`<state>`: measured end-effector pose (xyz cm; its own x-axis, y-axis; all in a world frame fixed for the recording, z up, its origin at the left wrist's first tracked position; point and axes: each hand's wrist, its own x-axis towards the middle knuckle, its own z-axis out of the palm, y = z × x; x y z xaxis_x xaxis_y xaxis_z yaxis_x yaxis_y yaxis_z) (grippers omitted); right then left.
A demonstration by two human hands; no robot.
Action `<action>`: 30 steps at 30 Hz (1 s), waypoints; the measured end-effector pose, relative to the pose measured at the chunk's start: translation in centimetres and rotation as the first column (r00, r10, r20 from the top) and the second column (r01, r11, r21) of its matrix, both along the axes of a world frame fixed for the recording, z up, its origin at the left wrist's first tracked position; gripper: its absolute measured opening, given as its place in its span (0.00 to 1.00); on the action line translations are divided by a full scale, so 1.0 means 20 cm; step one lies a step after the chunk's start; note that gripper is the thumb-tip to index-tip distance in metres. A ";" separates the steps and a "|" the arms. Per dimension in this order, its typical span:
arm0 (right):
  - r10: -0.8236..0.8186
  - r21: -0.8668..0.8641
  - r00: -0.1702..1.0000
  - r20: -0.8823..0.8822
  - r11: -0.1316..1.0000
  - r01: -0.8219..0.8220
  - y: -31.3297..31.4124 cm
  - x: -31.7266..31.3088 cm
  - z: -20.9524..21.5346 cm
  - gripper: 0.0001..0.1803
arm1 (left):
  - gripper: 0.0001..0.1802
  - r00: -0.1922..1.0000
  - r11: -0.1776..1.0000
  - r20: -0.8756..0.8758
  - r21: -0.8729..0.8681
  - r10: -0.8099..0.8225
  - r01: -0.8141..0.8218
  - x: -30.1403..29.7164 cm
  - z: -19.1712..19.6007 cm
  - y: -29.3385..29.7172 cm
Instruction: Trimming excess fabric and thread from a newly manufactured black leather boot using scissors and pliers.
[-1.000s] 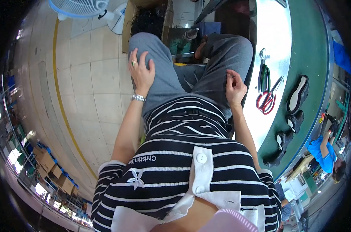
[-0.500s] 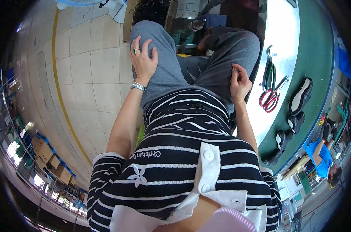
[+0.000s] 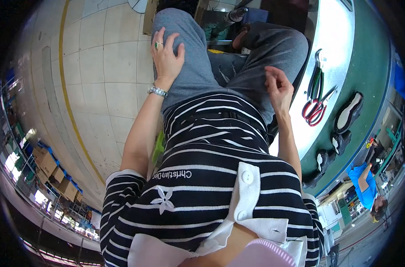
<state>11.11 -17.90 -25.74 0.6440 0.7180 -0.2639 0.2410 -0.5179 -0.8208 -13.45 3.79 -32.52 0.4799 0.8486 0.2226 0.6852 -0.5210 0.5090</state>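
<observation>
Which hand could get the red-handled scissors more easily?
Probably the right hand: it looks empty and is nearer the scissors, on the same side. The left hand is farther off, resting on the left thigh.

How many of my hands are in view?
2: the left hand spread on the left thigh, the right hand loosely curled over the right thigh. Neither is hidden.

grey trousers (image 3: 196,73) — worn, creased at the lap, knees spread apart

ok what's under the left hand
The left hand rests on the grey trouser leg, visible around it; the patch directly beneath is covered and can't be seen.
</observation>
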 end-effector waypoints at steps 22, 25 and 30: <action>0.677 0.142 0.521 -0.519 0.670 -0.729 0.18 -0.09 0.47 0.07 | 0.12 0.727 0.277 0.454 -0.715 -0.515 0.642 0.02 0.72 -0.25; 0.712 0.120 0.491 -0.503 0.620 -0.776 0.16 -0.09 0.45 0.07 | 0.13 0.695 0.257 0.434 -0.710 -0.574 0.656 0.02 0.73 -0.25; 0.704 0.162 0.536 -0.466 0.663 -0.730 0.13 -0.11 0.40 0.07 | 0.13 0.708 0.225 0.445 -0.738 -0.548 0.637 0.03 0.73 -0.26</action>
